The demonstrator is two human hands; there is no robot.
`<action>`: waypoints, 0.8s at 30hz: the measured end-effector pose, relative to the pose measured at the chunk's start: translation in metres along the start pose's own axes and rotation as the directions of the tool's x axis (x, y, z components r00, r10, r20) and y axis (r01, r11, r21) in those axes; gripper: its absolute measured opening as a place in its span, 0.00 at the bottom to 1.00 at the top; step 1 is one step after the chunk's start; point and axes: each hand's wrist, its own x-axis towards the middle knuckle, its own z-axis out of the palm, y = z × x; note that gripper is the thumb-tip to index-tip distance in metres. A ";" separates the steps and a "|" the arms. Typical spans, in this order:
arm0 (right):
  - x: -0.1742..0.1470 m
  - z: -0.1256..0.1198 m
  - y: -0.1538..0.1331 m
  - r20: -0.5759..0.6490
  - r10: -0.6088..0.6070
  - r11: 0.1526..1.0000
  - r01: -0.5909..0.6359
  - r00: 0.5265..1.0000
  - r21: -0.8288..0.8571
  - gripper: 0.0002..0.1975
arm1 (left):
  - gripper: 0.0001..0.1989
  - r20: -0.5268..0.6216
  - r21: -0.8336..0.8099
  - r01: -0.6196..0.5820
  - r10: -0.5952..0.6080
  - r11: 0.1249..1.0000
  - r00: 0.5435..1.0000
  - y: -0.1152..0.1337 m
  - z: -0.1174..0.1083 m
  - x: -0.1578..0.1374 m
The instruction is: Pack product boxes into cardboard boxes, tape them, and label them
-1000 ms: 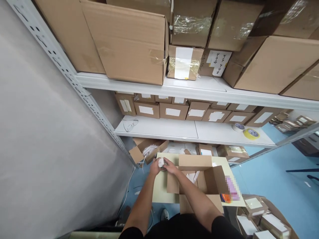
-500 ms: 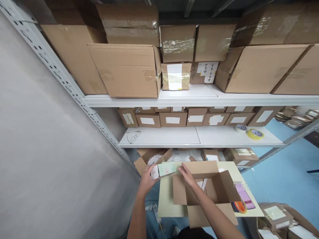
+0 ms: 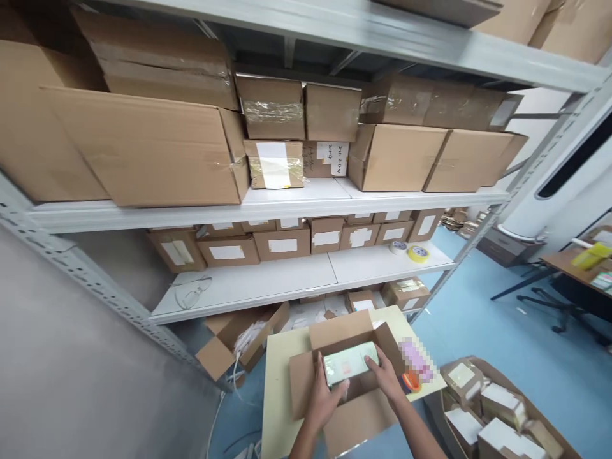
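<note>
Over the opening of a cardboard box (image 3: 361, 417) with its flaps spread, a long pale green carton (image 3: 351, 362) is held level between both hands. My left hand (image 3: 325, 395) grips the carton's left end, its thumb along the near edge. At the other end, my right hand (image 3: 385, 376) has its fingers on top and round the side. The open box stands on a pale yellow tabletop (image 3: 277, 389), and most of its inside is hidden beneath the carton and hands.
Beside the box lie an orange tape roll (image 3: 410, 382) and a blurred pink item (image 3: 415, 357). Ahead, a white shelf (image 3: 268, 280) carries labelled boxes and tape rolls. An open carton of papers (image 3: 248, 338) sits at left; a large box of parcels (image 3: 482, 395) stands at lower right.
Both hands have brought the pale green carton from the table's left edge rightward over the open box. The view has turned to the right.
</note>
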 end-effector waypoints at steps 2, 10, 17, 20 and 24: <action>0.003 -0.015 0.009 -0.034 0.004 0.997 -0.006 0.999 -0.079 0.43 | 0.57 -0.050 0.124 0.031 -0.024 0.992 0.998 0.001 0.010 0.005; -0.004 -0.037 0.033 -0.032 -0.054 0.987 0.048 0.998 -0.155 0.40 | 0.47 0.168 0.665 0.039 -0.201 0.746 0.965 0.010 0.014 -0.001; -0.020 -0.039 0.044 0.033 -0.075 0.980 0.080 0.997 -0.179 0.36 | 0.49 0.150 0.806 -0.010 -0.188 0.592 0.971 -0.012 0.030 -0.025; -0.022 -0.046 0.037 0.061 -0.129 0.956 0.140 0.990 -0.258 0.33 | 0.45 0.062 0.830 0.020 -0.127 0.558 0.990 -0.018 0.030 -0.026; -0.026 -0.058 0.027 0.147 -0.151 0.908 0.196 0.978 -0.371 0.33 | 0.37 0.080 0.840 -0.009 -0.107 0.543 0.991 -0.013 0.024 -0.022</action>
